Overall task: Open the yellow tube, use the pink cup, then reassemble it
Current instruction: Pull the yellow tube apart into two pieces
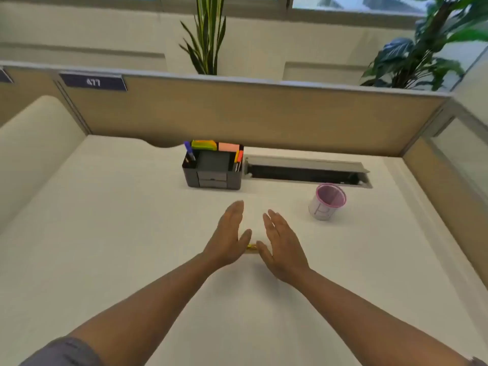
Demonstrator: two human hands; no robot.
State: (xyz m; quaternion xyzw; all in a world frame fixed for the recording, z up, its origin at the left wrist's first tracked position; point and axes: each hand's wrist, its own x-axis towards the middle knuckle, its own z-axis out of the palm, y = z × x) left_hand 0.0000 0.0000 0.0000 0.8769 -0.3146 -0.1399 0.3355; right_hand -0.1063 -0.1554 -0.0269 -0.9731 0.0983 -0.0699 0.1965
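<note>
Yellow tube lies on the desk, only a sliver visible between both thumbs; long axis looks left-right, which way it points can't tell. Left hand and right hand flank it equally near, flat, fingers spread, gripping nothing. Pink cup stands well right of and beyond the tube.

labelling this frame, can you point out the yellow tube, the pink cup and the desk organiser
yellow tube [251,247], head view, sliver showing between the thumbs
pink cup [322,209], head view, outer wall
desk organiser [212,176], head view, front face
</note>
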